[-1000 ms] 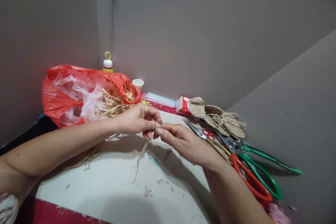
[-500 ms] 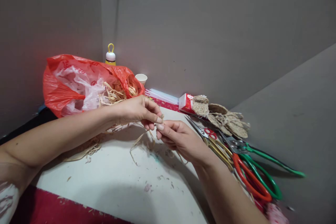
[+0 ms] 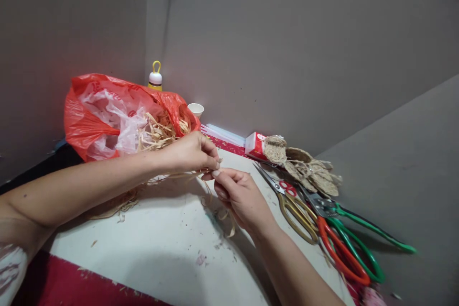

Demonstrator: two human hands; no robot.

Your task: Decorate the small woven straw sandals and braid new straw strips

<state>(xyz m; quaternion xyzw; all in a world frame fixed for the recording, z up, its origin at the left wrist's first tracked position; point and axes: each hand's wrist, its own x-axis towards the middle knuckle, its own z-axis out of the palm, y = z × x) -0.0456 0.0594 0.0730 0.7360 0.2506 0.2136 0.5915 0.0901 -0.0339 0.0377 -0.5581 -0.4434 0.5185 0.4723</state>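
Over the middle of the white table, my left hand (image 3: 197, 152) pinches a small end of dry, straw-coloured fibre between thumb and fingers. My right hand (image 3: 240, 193) meets it from the right, its thumb and forefinger closed on the same fibre. Thin loose fibre strands (image 3: 229, 224) dangle beneath the right hand. Another pale strand runs left from the fingertips under my left wrist. The part being worked is tiny and mostly covered by the fingertips.
Behind my left arm lies a red plastic bag (image 3: 86, 124) with dry fibre strips (image 3: 159, 131). A bottle (image 3: 155, 79), white cup (image 3: 195, 109) and white-and-pink sticks (image 3: 225, 135) stand or lie behind. Gold-handled scissors (image 3: 296, 213), red-and-green-handled tools (image 3: 340, 248) and woven fibre pieces (image 3: 310, 167) occupy the right side.
My right hand has shifted slightly left and down, with its fingers curled closer to the left hand's. The loose strands hang differently. The view has moved a little.
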